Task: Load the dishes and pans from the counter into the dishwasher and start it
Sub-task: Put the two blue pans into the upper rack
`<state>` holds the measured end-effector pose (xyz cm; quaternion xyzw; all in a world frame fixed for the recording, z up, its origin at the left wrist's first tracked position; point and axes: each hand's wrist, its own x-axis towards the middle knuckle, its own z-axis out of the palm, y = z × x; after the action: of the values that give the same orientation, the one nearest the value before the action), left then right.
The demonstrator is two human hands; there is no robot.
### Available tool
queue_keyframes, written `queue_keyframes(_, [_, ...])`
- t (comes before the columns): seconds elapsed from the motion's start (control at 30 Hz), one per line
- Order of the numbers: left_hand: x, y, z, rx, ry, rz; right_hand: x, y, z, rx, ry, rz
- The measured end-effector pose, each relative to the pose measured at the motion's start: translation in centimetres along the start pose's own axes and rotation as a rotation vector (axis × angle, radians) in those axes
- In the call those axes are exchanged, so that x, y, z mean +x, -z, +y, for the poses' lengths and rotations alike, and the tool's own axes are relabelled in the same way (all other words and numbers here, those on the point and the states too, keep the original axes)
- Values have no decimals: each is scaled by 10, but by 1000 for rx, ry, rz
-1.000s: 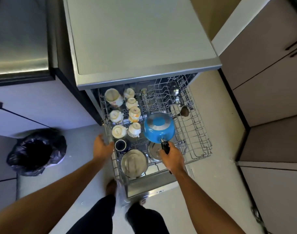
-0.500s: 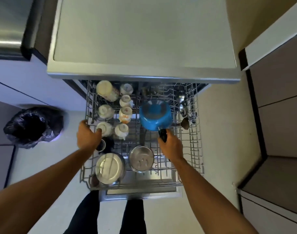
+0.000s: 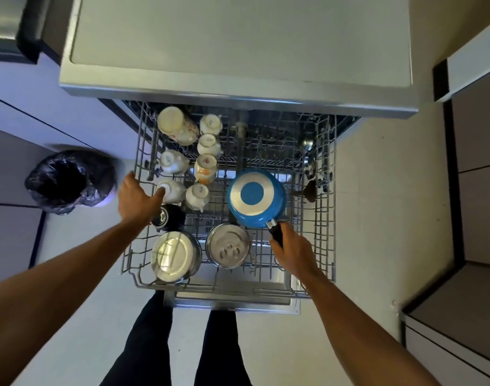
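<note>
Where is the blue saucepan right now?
Head view: the blue saucepan is bottom-up at the right-centre of the pulled-out dishwasher rack, its black handle gripped by the right hand, just beyond the smaller steel bowl and right of the white cups.

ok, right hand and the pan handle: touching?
Touching. Head view shows the right hand wrapped round the black handle of the upturned blue pan.
</note>
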<state>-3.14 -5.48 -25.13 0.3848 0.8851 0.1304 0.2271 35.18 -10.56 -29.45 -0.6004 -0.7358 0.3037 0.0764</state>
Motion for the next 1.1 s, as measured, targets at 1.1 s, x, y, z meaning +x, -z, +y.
queue_keyframes(1.1, [-205, -99, -12, 247, -868, -715, -26, -21, 17, -208, -298, -156])
